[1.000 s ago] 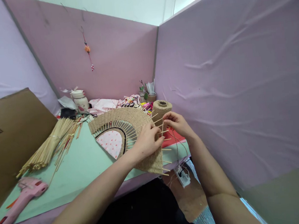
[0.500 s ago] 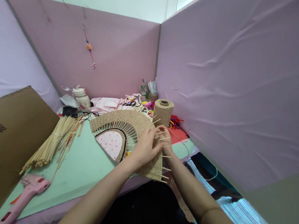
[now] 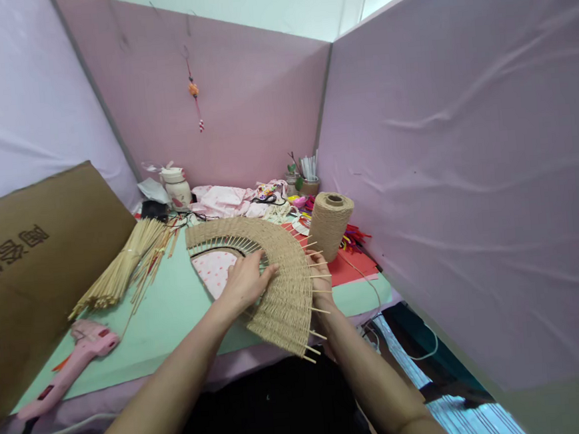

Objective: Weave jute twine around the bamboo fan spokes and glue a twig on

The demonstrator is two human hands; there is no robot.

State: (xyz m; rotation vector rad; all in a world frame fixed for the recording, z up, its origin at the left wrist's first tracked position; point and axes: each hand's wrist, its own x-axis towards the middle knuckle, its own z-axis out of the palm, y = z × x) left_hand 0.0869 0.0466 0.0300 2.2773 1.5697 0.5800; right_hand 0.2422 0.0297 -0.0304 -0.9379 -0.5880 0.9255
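A woven fan [image 3: 286,274] of tan cord on thin sticks lies across the middle, its near end past the table's front edge. The bare tips of its sticks poke out along the right rim. Its inner part carries a white fabric panel with pink spots [image 3: 214,271] and a black border. My left hand [image 3: 244,282] grips the fan at its open ribs, thumb on the woven band. At the right rim my right hand [image 3: 320,278] holds the fan among the stick tips, its fingers partly hidden behind them. A large cord spool [image 3: 331,226] stands just beyond it.
On the left lie a bundle of thin sticks [image 3: 118,267], a pink glue gun [image 3: 73,368] and a cardboard sheet [image 3: 47,263]. A lidded jar [image 3: 177,187] and pink cloth [image 3: 223,201] are at the back. Red paper [image 3: 354,267] lies right of the fan.
My left hand has slid left from the fan's right rim to its open ribs. My right hand stays at the rim. The view has turned slightly left.
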